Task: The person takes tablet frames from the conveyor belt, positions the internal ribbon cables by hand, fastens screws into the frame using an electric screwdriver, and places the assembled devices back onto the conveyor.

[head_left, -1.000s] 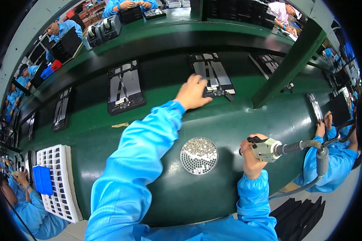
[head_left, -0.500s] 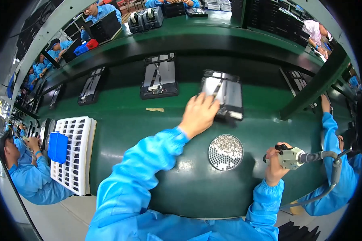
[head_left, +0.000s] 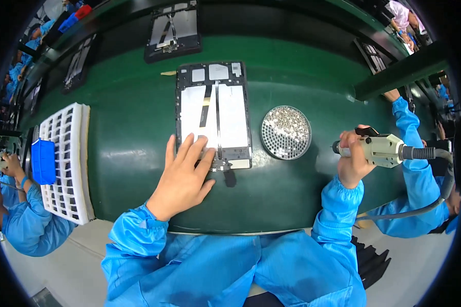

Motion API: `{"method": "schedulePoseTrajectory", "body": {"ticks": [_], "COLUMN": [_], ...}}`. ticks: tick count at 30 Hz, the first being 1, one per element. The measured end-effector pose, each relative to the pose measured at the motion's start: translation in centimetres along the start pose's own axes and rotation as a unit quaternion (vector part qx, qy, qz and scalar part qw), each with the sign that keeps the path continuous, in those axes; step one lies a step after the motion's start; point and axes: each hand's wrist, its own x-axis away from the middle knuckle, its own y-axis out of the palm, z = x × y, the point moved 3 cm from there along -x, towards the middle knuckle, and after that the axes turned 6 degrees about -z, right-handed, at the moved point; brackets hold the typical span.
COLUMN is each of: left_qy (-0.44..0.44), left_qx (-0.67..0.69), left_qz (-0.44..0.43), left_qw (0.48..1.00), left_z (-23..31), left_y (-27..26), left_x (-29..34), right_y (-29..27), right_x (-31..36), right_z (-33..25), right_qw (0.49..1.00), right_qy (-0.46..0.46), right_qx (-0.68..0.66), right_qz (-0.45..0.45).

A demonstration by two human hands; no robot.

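Note:
An opened tablet [head_left: 233, 115] with white inner panels, a dark frame and flat ribbon cables lies on the green bench in front of me. My left hand [head_left: 181, 176] rests on its lower left part with the fingers stretched out. A small dark tab [head_left: 230, 178] sticks out below the tablet's near edge. Right of the tablet sits a round dish [head_left: 287, 133] full of small silvery screws, in a plate with many holes. My right hand [head_left: 354, 159] is wrapped round a pale electric screwdriver [head_left: 386, 149], held above the bench with its tip pointing left.
A white slotted foam tray [head_left: 79, 169] with dark parts and a blue bin [head_left: 44, 162] stand at the left. More opened tablets [head_left: 174, 30] lie along the back. A green post [head_left: 394, 77] rises at the right. Co-workers in blue sleeves [head_left: 417, 179] sit on both sides.
My left hand has drawn the tablet toward me and to the left, and now lies flat on it. The view has tilted down. My right hand still holds the screwdriver.

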Motion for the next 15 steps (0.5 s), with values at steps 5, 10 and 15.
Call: {"method": "schedulePoseTrajectory", "body": {"ticks": [5,10,15], "left_qy": [0.175,0.25,0.288], "left_qx": [0.127,0.088,0.047], "left_qz": [0.001,0.016,0.038], "left_qw": [0.976,0.964,0.956], "left_z": [0.4,0.0,0.1], "left_y": [1.7,1.8,1.9], "left_x": [-1.2,-1.1,-1.6], "right_y": [0.7,0.1,0.3], "right_x": [0.3,0.4,0.2], "right_z": [-0.3,-0.1,-0.1], "right_qw": [1.0,1.0,1.0], "right_qy": [-0.003,0.012,0.012], "right_qx": [0.003,0.003,0.002], "right_qz": [-0.006,-0.003,-0.015]}}
